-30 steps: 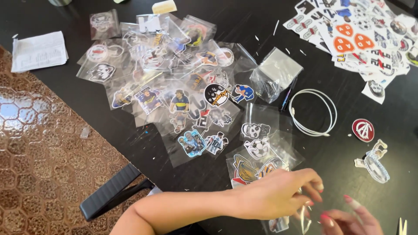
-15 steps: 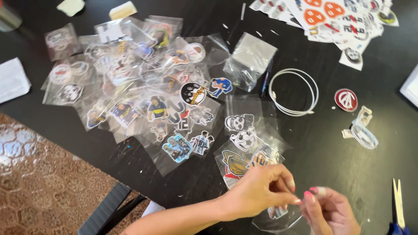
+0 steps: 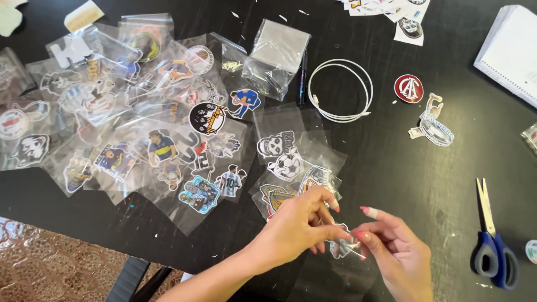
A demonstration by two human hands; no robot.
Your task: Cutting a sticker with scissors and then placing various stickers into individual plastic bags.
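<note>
My left hand [image 3: 299,223] and my right hand [image 3: 391,251] meet over the near edge of the black table [image 3: 425,184]. Both pinch a small sticker [image 3: 339,248], which lies against a clear plastic sleeve [image 3: 335,274] under my hands. My fingertips hide most of the sticker. Just beyond my left hand lie several bagged stickers, among them a skull sticker [image 3: 275,145] and a football sticker [image 3: 286,166].
A wide pile of bagged stickers [image 3: 140,123] covers the left of the table. A coiled white cable [image 3: 341,89], a round red badge [image 3: 408,88], blue-handled scissors [image 3: 492,240], a white notepad [image 3: 512,50] and a stack of empty clear bags [image 3: 277,53] lie further right.
The view has swung right and down, bringing the scissors and notepad into sight. My hands stay together at the table's near edge, still working the small sticker between the fingertips.
</note>
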